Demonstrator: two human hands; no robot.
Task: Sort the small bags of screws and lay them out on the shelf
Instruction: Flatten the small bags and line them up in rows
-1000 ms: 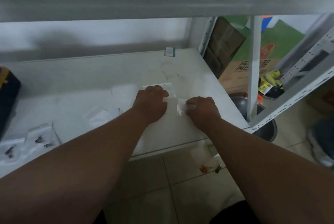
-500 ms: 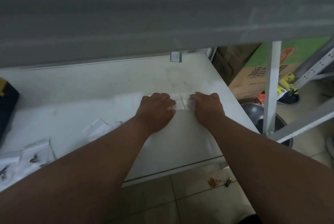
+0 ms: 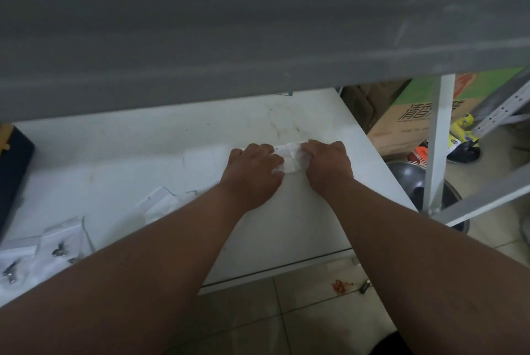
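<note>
White shelf (image 3: 286,225): small clear bag (image 3: 291,155) lies flat near its right back part. Left hand (image 3: 252,174) and right hand (image 3: 328,166) flank it, curled fingers pinching its two ends. More bags (image 3: 61,242) with screws at front left.

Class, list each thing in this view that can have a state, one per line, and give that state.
left hand: fingers curled, holding the small bag
right hand: fingers curled, holding the small bag
small bag: flat on the shelf, between both hands
bags with screws: lying at the shelf's left front
shelf: white, marked near the back
metal bowl: on the floor, partly hidden
</note>
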